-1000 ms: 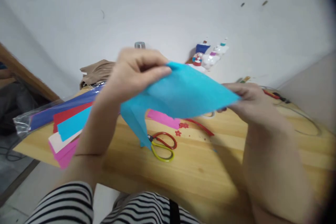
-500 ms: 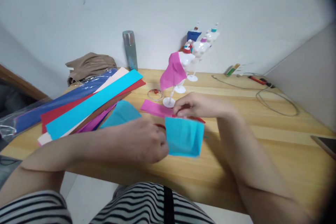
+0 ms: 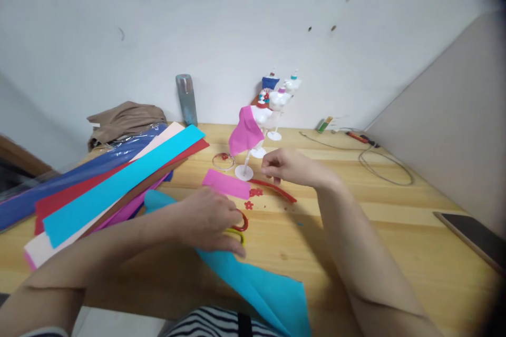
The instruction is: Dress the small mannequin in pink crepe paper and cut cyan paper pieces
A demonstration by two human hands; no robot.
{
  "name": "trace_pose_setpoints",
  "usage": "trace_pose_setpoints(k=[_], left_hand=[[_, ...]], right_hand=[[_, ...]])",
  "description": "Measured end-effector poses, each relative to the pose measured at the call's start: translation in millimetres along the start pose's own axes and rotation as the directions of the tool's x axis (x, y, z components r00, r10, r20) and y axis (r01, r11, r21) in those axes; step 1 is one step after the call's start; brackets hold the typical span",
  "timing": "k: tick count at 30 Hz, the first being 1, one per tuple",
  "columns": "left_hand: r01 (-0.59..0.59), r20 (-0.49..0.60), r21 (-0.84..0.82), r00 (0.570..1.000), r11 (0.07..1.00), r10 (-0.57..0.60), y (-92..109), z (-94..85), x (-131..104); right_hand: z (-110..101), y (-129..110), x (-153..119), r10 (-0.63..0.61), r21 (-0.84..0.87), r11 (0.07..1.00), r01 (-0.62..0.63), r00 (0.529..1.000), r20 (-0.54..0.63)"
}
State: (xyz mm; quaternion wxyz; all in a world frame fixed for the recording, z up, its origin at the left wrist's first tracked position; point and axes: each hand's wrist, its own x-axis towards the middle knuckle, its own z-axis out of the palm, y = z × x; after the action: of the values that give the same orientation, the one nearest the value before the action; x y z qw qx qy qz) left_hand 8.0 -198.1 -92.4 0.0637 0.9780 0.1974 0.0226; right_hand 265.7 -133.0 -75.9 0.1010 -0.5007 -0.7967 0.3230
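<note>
My left hand is over the scissors, whose red and yellow handle loops show beside its fingers. Its thumb stretches out apart from the fingers, so the hand is open. A long turquoise cloth strip runs under this hand and drapes toward the front edge. My right hand has its fingers curled together just above a narrow red strip; what they hold, if anything, is hidden. Small red flower cutouts lie between the hands. Beyond them stands a small white dress form draped in pink cloth.
A pink cloth piece and a ring lie near the stand. Coloured cloth strips are piled at left. Several small dress forms, a thermos and brown cloth stand farther back. At right are a cable and phone.
The turquoise cloth that hung between my hands now drapes down at the front, uncovering the scissors and red flowers. My left hand's thumb has spread. The view has tilted up and shifted right.
</note>
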Motion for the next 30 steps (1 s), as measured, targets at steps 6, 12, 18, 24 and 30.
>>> trace_pose_setpoints(k=[6, 12, 18, 24, 30], left_hand=[[0.311, -0.389, -0.272, 0.830, 0.911, -0.400, -35, -37.5, 23], [0.311, -0.616, -0.555, 0.469, 0.772, -0.632, -82, -54.8, 56], [0.194, -0.546, -0.606, 0.603, 0.772, -0.581, -110, -61.8, 88], [0.104, -0.512, -0.612, 0.704, 0.784, -0.492, -125, -65.8, 103], [-0.004, -0.487, -0.702, 0.732, 0.712, -0.476, -129, -66.3, 108]], right_hand=[[18, 36, 34, 0.084, 0.250, 0.967, -0.055, 0.991, -0.104], [46, 45, 61, 0.054, 0.446, 0.895, 0.022, 0.986, -0.156], [54, 45, 66, 0.075, 0.498, 0.866, 0.039, 0.976, -0.207], [62, 46, 73, 0.084, 0.498, 0.865, 0.061, 0.961, -0.264], [68, 51, 81, 0.109, 0.475, 0.879, 0.044, 0.950, -0.291]])
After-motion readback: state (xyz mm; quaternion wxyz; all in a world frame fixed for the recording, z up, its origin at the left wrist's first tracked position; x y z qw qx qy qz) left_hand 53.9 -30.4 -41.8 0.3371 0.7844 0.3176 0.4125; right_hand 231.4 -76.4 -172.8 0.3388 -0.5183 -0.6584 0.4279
